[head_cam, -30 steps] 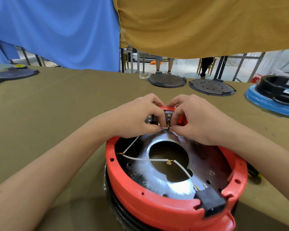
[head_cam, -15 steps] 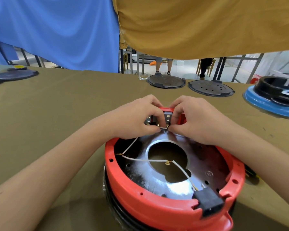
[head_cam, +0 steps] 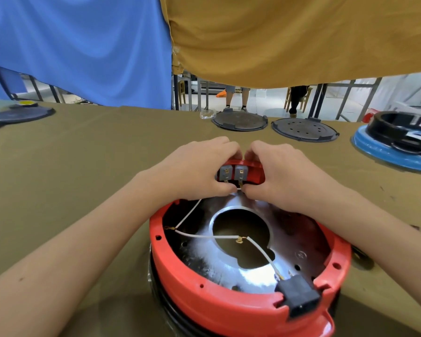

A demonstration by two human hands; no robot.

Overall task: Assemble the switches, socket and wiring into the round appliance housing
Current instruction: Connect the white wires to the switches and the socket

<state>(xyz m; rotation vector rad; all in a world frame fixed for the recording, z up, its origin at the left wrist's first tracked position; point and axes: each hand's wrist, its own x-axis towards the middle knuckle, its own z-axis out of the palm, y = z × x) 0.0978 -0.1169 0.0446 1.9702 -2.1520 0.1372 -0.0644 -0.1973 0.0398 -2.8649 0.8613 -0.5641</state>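
Red plastic forms the round appliance housing (head_cam: 229, 305), which sits upside down on the olive cloth-covered table (head_cam: 83, 154) right in front of us. At its twelve o'clock rim two grey switches (head_cam: 232, 173) sit side by side in the wall, brass tabs facing inward. A black socket (head_cam: 298, 296) is already seated in the rim at about five o'clock, and a white wire (head_cam: 260, 251) runs from it across the shiny metal plate (head_cam: 248, 271) to a ring terminal (head_cam: 240, 240) over the central opening, then on toward nine o'clock, where a second strand climbs up under our left hand (head_cam: 197, 169).

We judge the step in hand to be pushing a wire connector onto the lower tab of the right-hand switch. To do it well, we should keep the connector square to the tab, push straight along it rather than rocking, and brace the switch body from behind so it does not pop back out of the wall.

Our left hand curls over the rim, thumb and fingertips pinched together just below the switches. Our right hand (head_cam: 287, 173) mirrors it from one o'clock, thumb and forefinger pinched on something small at the tab; the connector itself is hidden. Both wrists arch above the plate, forearms converging.
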